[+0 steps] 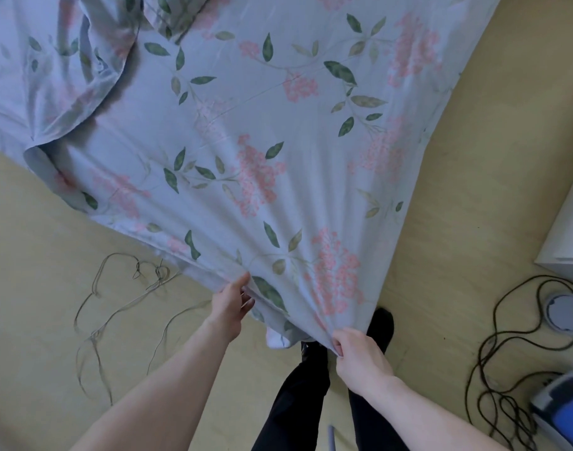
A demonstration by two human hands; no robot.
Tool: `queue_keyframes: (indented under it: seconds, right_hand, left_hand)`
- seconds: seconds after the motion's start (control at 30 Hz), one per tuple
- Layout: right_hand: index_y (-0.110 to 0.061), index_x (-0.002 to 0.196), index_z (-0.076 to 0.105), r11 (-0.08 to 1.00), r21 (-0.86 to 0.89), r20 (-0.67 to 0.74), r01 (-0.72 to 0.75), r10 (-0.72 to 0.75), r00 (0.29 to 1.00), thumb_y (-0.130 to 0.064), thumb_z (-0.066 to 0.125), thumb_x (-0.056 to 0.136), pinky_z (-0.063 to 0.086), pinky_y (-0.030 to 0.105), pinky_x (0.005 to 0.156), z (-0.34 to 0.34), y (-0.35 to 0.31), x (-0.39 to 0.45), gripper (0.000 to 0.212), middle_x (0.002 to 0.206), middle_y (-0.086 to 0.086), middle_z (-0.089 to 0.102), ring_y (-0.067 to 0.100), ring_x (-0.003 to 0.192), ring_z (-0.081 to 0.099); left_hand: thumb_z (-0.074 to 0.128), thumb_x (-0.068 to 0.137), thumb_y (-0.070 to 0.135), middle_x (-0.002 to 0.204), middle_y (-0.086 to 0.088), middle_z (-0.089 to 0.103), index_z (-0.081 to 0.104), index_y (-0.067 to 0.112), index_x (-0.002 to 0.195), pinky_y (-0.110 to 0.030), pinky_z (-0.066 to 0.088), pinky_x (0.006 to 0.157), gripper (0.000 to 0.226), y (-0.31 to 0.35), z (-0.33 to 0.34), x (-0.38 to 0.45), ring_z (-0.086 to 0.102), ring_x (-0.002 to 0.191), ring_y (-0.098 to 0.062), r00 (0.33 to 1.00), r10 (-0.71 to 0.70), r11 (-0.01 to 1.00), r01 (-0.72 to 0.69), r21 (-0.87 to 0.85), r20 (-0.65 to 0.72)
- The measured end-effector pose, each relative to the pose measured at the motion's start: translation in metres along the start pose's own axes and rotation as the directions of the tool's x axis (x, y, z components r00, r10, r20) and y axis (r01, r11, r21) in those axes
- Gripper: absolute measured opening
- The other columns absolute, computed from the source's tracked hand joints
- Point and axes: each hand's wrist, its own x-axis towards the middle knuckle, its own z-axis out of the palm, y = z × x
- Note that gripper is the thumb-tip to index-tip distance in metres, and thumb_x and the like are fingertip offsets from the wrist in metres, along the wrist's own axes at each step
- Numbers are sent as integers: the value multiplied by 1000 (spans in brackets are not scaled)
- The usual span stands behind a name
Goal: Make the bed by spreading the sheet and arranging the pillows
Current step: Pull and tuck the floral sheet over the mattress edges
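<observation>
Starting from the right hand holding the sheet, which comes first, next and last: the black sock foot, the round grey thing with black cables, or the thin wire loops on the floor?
From the right hand:
1. Black sock foot, just above the hand, beside the sheet.
2. Round grey thing, off to the right, among black cables.
3. Thin wire loops, far left, past the left hand.

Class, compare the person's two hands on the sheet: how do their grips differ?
The left hand holds the sheet's edge with fingers fairly extended; the right hand pinches a bunched corner in curled fingers. The left hand sits higher in view. Both grip the same near edge.
</observation>
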Motion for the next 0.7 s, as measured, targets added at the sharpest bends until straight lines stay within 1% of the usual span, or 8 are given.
queue_keyframes:
  seconds: [0.1, 0.27, 0.3, 0.37, 0.4, 0.43, 0.57, 0.7]
  right_hand:
    - [-23, 67, 31, 999, -40, 70, -37, 40, 997, 6, 38, 77, 25, 25, 50, -5, -6, 5, 32, 83, -3, 42, 20, 68, 40]
    - [-25, 76, 39, 988, -142, 192, -56, 83, 978, 2, 40, 85, 35, 24, 55, -8, -15, 10, 29, 98, -2, 47, 21, 82, 47]
    - [-24, 86, 45, 988, -143, 211, -60, 90, 973, 0, 41, 86, 42, 27, 63, -9, -15, 9, 24, 101, -2, 50, 22, 85, 50]
    - [-25, 108, 51, 987, -149, 239, -60, 95, 966, -7, 43, 88, 48, 32, 80, -11, -13, 3, 28, 111, -2, 55, 22, 94, 54]
    - [-25, 117, 51, 987, -146, 242, -62, 97, 966, -9, 45, 89, 48, 32, 85, -8, -8, -1, 33, 118, -2, 55, 21, 99, 56]
    - [-25, 125, 50, 988, -138, 231, -68, 99, 968, -11, 45, 90, 48, 31, 88, -11, -6, -6, 38, 123, -3, 54, 21, 104, 57]
    - [-30, 130, 45, 990, -106, 186, -92, 111, 976, -17, 46, 90, 50, 33, 90, -24, -1, -28, 42, 125, -8, 52, 16, 107, 60]
    - [-31, 129, 45, 988, -135, 134, -75, 93, 987, -18, 48, 89, 47, 31, 94, -60, -18, -51, 43, 128, -9, 51, 17, 114, 58]
  left_hand:
    - [76, 90, 29, 94, -3, 72, 66, 19, 98, -30, 56, 68, 16, -13, -16, -5, 68, 80, -20, 991, 54, 996, -45, 79, -119]
    - [76, 87, 43, 73, -4, 72, 67, 10, 81, -29, 53, 59, 35, -29, -50, -3, 71, 65, -16, 985, 77, 886, 3, 463, -154]
    - [73, 89, 42, 69, -3, 71, 66, 11, 77, -28, 52, 57, 34, -29, -54, -2, 68, 60, -15, 988, 82, 769, 23, 639, -134]
    - [65, 89, 43, 69, 1, 72, 65, 16, 73, -27, 54, 59, 31, -29, -61, -7, 67, 61, -15, 992, 104, 345, 37, 938, -78]
    - [63, 88, 44, 73, 3, 72, 65, 18, 75, -27, 54, 61, 29, -30, -61, -13, 66, 66, -16, 991, 129, 160, 25, 987, -46]
    - [62, 87, 44, 77, 3, 71, 65, 20, 76, -26, 52, 62, 27, -31, -61, -21, 65, 69, -16, 991, 136, 75, 6, 997, -16]
    - [55, 77, 39, 68, 5, 66, 57, 23, 70, -24, 44, 56, 18, -34, -46, -54, 55, 59, -17, 991, 126, 294, -74, 953, 39]
    - [49, 73, 30, 57, 6, 46, 43, 22, 64, -26, 32, 52, 13, -16, -37, -101, 39, 54, -17, 976, 191, 395, -171, 902, 102]
